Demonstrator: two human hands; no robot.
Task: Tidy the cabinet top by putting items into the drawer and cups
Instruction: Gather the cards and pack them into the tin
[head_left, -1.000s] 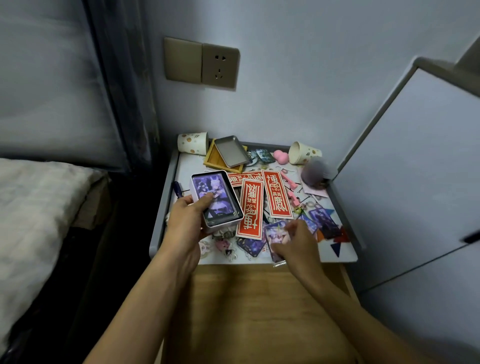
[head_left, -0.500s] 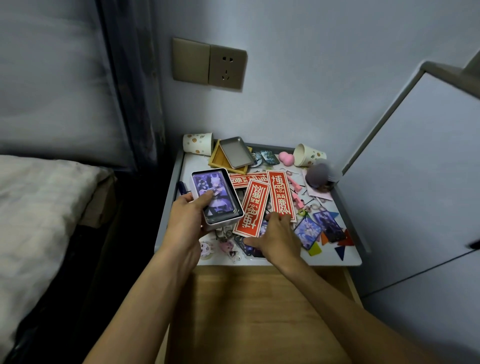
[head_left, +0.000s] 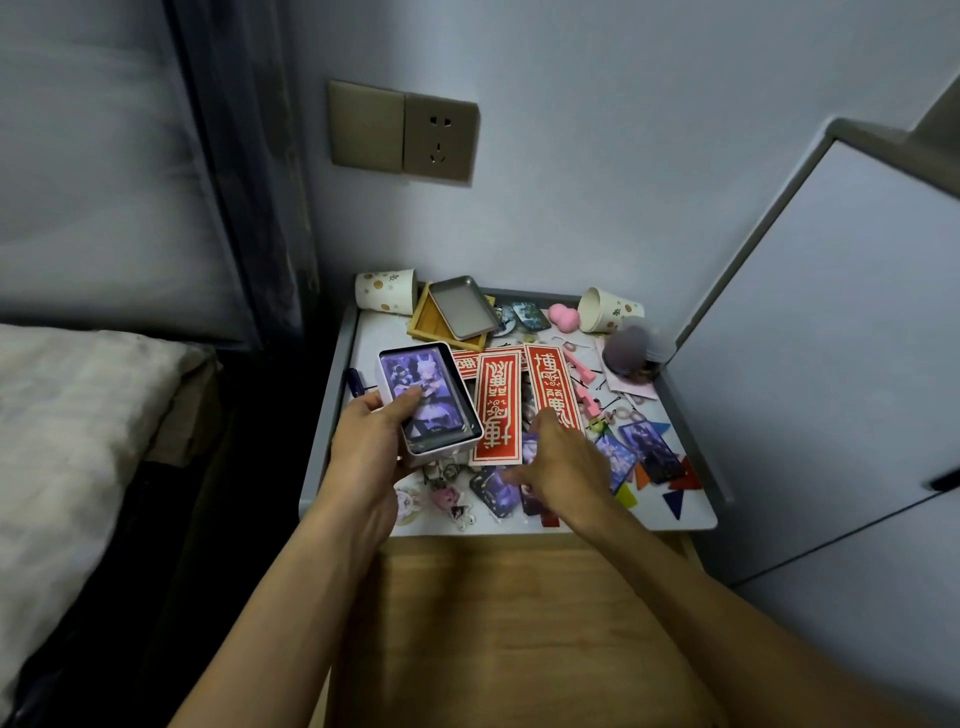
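Right now my left hand (head_left: 371, 447) grips the small silver rectangular tin (head_left: 441, 456) from below and the side, with the thumb pressed on the top purple picture card (head_left: 423, 389) of the stack inside. The tin hangs tilted just above the left edge of the white cabinet top with its raised grey rim (head_left: 332, 405). If my thumb eases, I think the glossy cards will slide out toward the front edge.

My right hand (head_left: 566, 467) lies over the loose dark picture cards (head_left: 493, 491) near the front edge, fingers reaching down and leftward. Whether they have a card pinched, I cannot tell, since the back of the hand hides the tips. These flat cards overlap one another and a long red paper strip (head_left: 496, 410), so a careless scrape could drag the strip along or bend a corner. It could also nudge the small keychain charms (head_left: 449, 499) over the unrimmed front edge.

Further out, both spotted paper cups, one at the rear left corner (head_left: 387, 291) and one at the rear right (head_left: 608, 309), lie on their sides. Anything put into them would probably roll out until they are stood up. I cannot see an open drawer.
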